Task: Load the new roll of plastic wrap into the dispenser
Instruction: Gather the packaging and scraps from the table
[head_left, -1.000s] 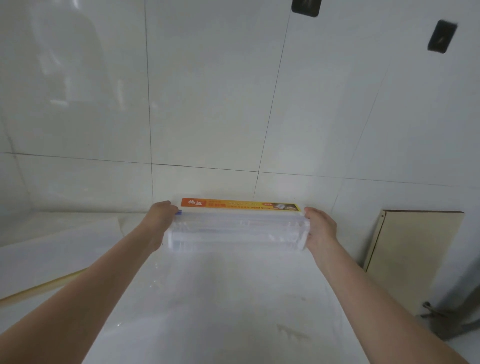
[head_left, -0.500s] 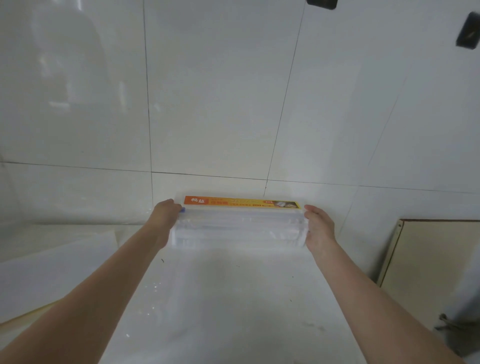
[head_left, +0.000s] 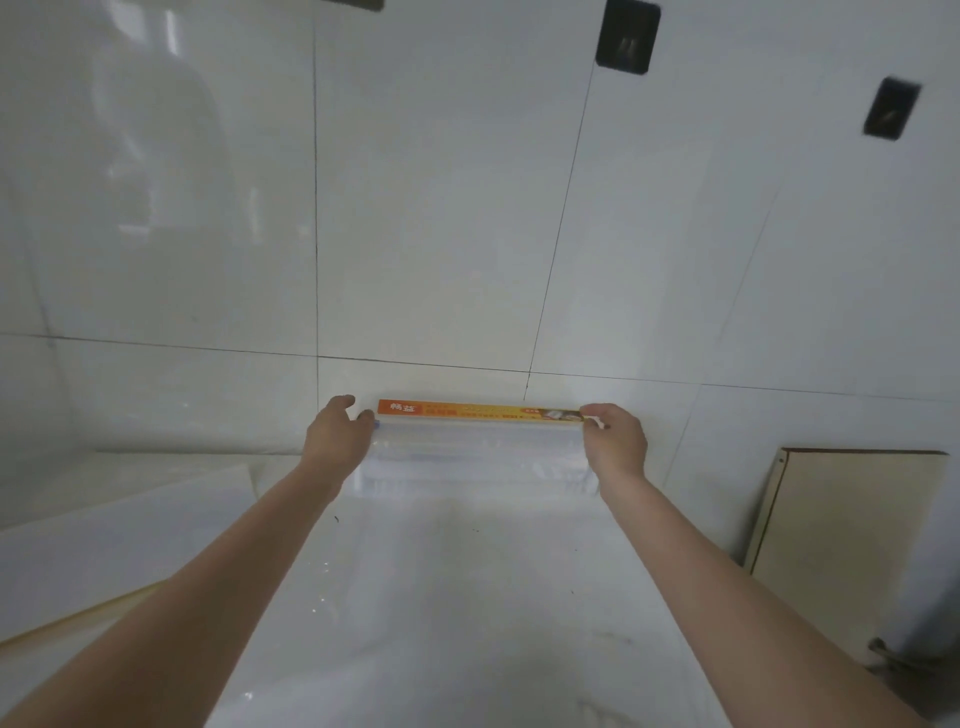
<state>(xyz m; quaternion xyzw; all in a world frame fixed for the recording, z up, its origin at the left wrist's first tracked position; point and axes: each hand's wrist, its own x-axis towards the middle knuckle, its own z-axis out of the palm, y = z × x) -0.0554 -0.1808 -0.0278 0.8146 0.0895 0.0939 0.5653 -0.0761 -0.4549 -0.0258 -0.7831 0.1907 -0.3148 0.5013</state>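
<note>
Dispenser (head_left: 475, 457) is sitting on the white tabletop (head_left: 467, 597), pushed back by the tiled wall (head_left: 441, 234), one of the hands at each end. Left hand (head_left: 336, 439) has loosely curled fingers touching its end; can't tell if it's actually gripping. Right hand (head_left: 615, 441) pinches the far top corner, probably to steady or shut the lid. Clear plastic body, orange-yellow label strip (head_left: 478, 409) along the top, whitish roll faintly visible inside.

My clear dispenser (head_left: 475, 460) lies lengthwise on the counter against the wall, its orange-and-yellow label strip (head_left: 478, 409) along the top back edge.
</note>
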